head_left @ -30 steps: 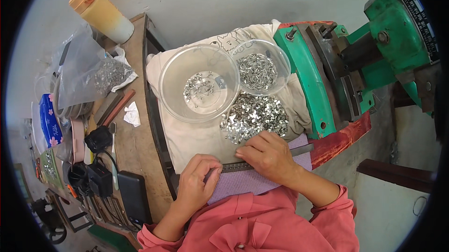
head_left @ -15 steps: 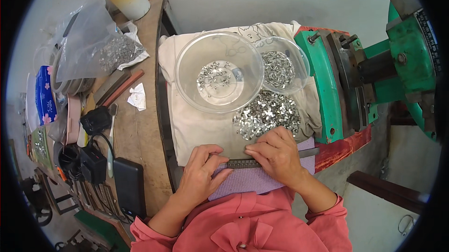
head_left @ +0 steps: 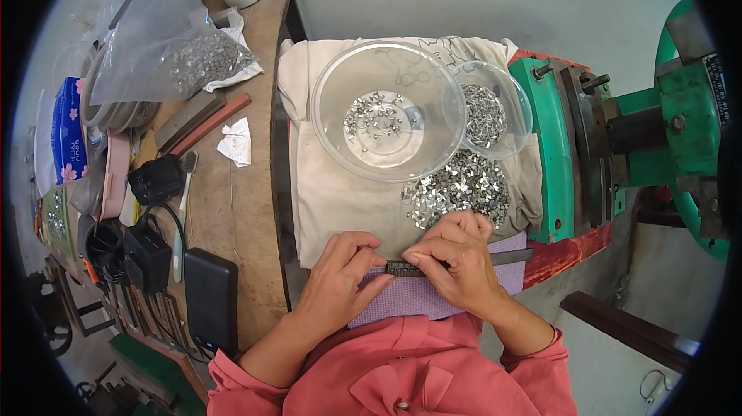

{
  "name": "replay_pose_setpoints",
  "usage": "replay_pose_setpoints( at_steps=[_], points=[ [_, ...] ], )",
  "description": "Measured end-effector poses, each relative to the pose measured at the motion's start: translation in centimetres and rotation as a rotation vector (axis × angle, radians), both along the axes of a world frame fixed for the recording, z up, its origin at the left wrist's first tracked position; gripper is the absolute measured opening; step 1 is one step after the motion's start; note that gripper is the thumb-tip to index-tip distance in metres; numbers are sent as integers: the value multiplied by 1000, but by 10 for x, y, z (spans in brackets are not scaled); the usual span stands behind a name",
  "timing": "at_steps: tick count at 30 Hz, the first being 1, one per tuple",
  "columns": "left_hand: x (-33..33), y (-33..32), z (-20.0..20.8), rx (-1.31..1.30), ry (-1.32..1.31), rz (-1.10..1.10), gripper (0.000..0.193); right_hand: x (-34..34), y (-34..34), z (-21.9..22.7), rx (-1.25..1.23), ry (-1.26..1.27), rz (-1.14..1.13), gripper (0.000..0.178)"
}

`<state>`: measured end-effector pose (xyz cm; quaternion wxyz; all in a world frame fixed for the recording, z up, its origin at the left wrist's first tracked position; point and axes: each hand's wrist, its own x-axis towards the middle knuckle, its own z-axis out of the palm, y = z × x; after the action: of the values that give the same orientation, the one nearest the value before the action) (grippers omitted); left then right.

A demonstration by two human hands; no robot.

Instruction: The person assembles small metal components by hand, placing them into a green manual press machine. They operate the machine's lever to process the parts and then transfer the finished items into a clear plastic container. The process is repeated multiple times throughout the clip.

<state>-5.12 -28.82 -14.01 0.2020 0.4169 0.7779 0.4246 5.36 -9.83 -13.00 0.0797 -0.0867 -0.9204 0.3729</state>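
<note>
A narrow dark metal strip with a row of small slots lies crosswise before me on a purple textured cloth. At its left end my left hand grips it between thumb and curled fingers. My right hand is closed in a pinch over the slotted part; whatever sits in its fingertips is too small to make out. Just beyond the right hand lies a heap of small shiny metal pieces. Behind it stand a large clear tub with a few metal bits and a smaller clear bowl of small metal pins.
A green machine stands at the right on a red surface. The wooden table at the left bears a bag of metal pieces, a black power bank, cables and a toothbrush. A beige cloth lies under the tubs.
My right hand has moved a little left along the strip, closer to the left hand, covering more slots. The whole view has shifted slightly.
</note>
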Motion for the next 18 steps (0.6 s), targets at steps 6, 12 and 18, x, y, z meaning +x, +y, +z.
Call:
replay_pose_setpoints(
  at_steps=[6, 12, 18],
  points=[
    [1, 0, -2, 29, 3, 1, 27, -5, -6, 3, -37, -87, 8, 9],
    [0, 0, 0, 19, -5, -9, 26, -8, -8, 3, -45, -120, 10, 8],
    [0, -1, -2, -3, -16, 5, 28, -9, -8, 4, -33, -128, 15, 9]
  ],
)
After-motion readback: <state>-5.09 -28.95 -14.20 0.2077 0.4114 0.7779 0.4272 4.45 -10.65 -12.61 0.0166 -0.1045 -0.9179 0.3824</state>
